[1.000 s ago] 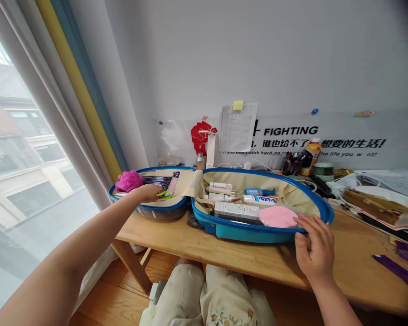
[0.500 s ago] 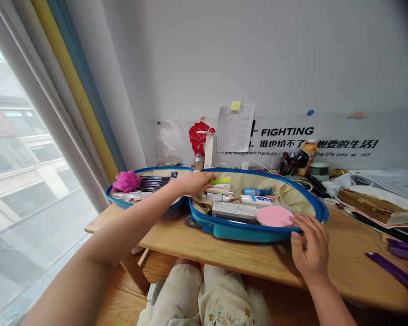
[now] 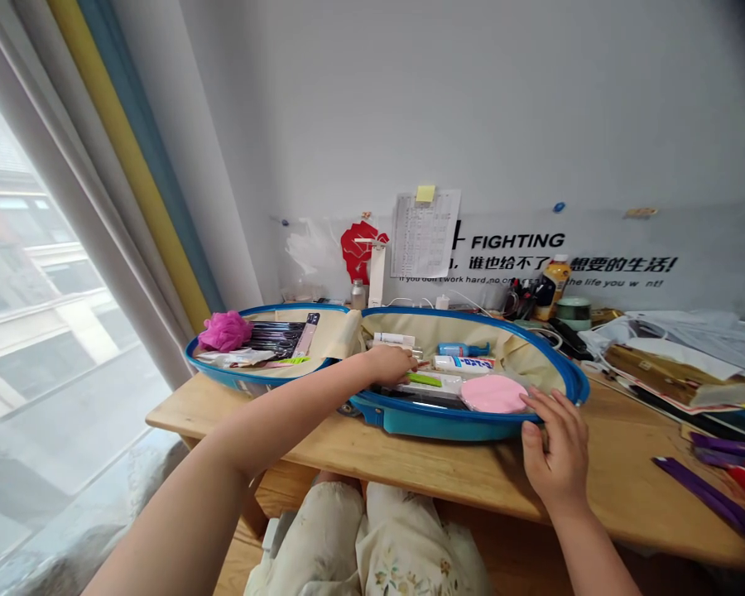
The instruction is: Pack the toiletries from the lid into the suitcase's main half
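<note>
An opened blue suitcase (image 3: pixel 447 424) lies on the wooden table, its two halves side by side. My left hand (image 3: pixel 390 364) is inside the right half, closed on a bright green item (image 3: pixel 425 379) that sticks out to the right over a grey-white box. My right hand (image 3: pixel 555 439) rests with fingers spread on the front right rim, beside a pink round pad (image 3: pixel 495 393). Behind them lie a toothpaste box (image 3: pixel 464 363) and a blue bottle (image 3: pixel 463 349). In the left half are a pink bath puff (image 3: pixel 224 331) and dark packaged items (image 3: pixel 276 337).
Papers and a brown pouch (image 3: pixel 651 371) are piled at the right of the table (image 3: pixel 621 463). Purple strips (image 3: pixel 708 495) lie near its right edge. An orange-labelled bottle (image 3: pixel 552 285) and a green jar (image 3: pixel 574 313) stand at the back.
My left hand has moved down and slightly right with the green item, from the back of the right half to over the box. My right hand stays at the rim.
</note>
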Demonstrator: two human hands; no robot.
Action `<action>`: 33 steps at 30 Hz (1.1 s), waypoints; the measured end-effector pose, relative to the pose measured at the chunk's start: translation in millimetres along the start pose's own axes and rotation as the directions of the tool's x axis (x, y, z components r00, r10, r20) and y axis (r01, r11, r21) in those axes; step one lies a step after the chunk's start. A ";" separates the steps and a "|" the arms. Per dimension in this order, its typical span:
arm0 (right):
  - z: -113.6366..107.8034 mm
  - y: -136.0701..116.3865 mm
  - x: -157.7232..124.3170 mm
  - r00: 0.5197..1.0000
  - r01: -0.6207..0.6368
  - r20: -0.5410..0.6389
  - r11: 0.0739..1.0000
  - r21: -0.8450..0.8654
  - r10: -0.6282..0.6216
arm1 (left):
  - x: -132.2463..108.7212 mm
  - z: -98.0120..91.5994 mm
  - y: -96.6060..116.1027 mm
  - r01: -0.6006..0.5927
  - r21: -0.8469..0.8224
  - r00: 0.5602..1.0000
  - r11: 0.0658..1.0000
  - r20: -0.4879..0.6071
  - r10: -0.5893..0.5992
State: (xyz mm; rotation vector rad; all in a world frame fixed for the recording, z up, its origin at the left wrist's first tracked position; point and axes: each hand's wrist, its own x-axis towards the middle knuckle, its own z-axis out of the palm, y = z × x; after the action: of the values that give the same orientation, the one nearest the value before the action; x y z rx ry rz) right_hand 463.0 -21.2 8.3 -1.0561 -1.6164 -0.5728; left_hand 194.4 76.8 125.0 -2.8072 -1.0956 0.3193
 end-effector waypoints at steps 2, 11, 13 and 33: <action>0.1 -0.4 -0.2 1.000 -0.011 0.000 1.000 0.002 0.011 | -7.8 -7.2 -11.2 0.011 -0.073 0.996 0.997 -0.092 -0.018; 1.2 1.1 0.3 1.000 0.023 -0.018 0.999 -0.022 -0.024 | -95.0 -6.0 -126.5 0.405 -0.260 0.833 0.877 -0.291 -0.471; 1.2 1.2 0.6 0.999 0.031 -0.023 0.999 -0.021 -0.031 | -116.6 11.9 -144.9 0.493 -0.218 0.831 0.842 -0.168 -0.530; 1.3 0.5 -0.8 1.000 -0.002 -0.019 1.000 -0.021 0.002 | -158.4 73.0 -164.9 0.540 0.006 0.815 0.842 0.247 -0.525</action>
State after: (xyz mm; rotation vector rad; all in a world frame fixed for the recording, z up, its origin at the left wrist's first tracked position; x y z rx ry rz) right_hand 462.8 -20.1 7.1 -1.0650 -1.5960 -0.5979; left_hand -44.6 92.0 108.1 -2.4009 -1.9127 0.5763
